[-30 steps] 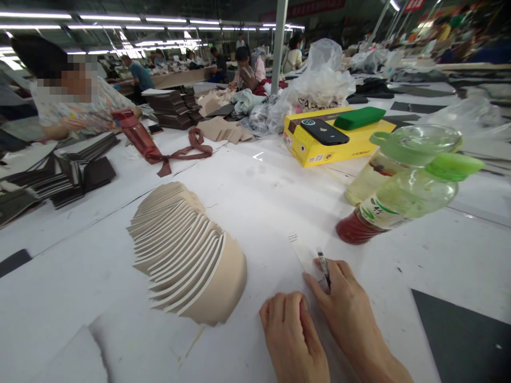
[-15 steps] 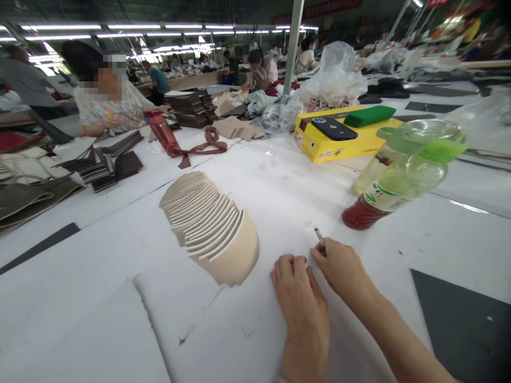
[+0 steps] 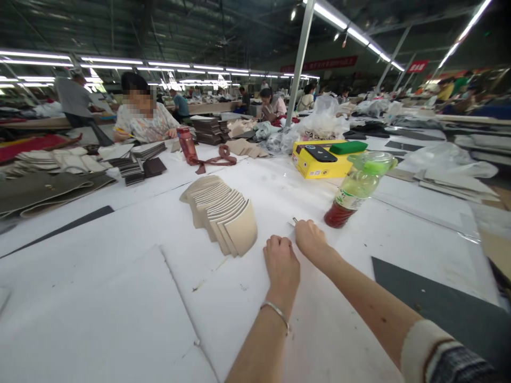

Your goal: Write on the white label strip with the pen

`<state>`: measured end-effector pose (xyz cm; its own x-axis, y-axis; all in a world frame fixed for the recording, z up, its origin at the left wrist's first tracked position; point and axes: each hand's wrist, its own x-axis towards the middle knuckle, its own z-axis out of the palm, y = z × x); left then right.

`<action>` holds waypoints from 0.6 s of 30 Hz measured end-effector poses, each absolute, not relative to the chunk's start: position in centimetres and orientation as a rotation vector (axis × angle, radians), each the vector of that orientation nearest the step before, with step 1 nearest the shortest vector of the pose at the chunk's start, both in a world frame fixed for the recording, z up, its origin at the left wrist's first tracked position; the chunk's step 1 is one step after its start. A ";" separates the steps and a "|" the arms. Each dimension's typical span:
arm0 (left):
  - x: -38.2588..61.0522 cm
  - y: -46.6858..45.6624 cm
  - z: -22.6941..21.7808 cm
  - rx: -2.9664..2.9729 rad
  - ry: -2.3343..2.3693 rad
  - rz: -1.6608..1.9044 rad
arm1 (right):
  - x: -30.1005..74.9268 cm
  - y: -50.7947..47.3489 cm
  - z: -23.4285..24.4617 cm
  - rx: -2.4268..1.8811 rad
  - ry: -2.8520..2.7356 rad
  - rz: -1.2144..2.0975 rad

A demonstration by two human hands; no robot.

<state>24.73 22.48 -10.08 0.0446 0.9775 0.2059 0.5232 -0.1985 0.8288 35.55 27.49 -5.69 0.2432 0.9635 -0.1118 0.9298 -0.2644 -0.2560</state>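
My right hand (image 3: pixel 311 237) is closed around a slim pen (image 3: pixel 295 219), of which only a short end shows beyond the fingers. A small pale slip (image 3: pixel 291 224) lies by that end. Just left of it, my left hand (image 3: pixel 282 258) rests low on the white table with its fingers curled and pressed together. What those fingers hold, if anything, is hidden. Further left, a fanned stack of curved beige pieces (image 3: pixel 223 215) lies on the table, apart from both hands.
Beyond my right hand stand a bottle with red liquid (image 3: pixel 346 201) and a yellow box (image 3: pixel 315 169) bearing a phone (image 3: pixel 320 153) and a green case (image 3: pixel 348 147). A dark grey sheet (image 3: pixel 431 298) lies at right. A co-worker (image 3: pixel 143 119) sits across the table (image 3: pixel 120 298).
The view has tilted up and shifted, so the tabletop things sit differently in it. Both hands stay close together; less of the pen shows now.
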 end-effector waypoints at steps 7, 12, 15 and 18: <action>23.8 21.6 -8.6 1.435 1.257 1.063 | 35.6 22.1 -3.7 -2.101 -1.434 0.760; 21.0 17.9 -6.9 1.091 1.098 0.881 | 32.0 16.3 -4.2 -1.712 -1.226 0.977; 18.4 15.6 -5.3 0.920 1.158 0.835 | 29.8 13.7 -4.1 -1.513 -1.111 1.083; 16.7 13.9 -1.9 0.856 1.187 0.851 | 28.4 11.3 -3.2 -1.354 -1.029 1.142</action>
<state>16.71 13.95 -1.90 0.1649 0.8965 -0.4113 -0.1012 0.4302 0.8971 28.41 11.35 -3.20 0.1783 0.9797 -0.0921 -0.0103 -0.0917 -0.9957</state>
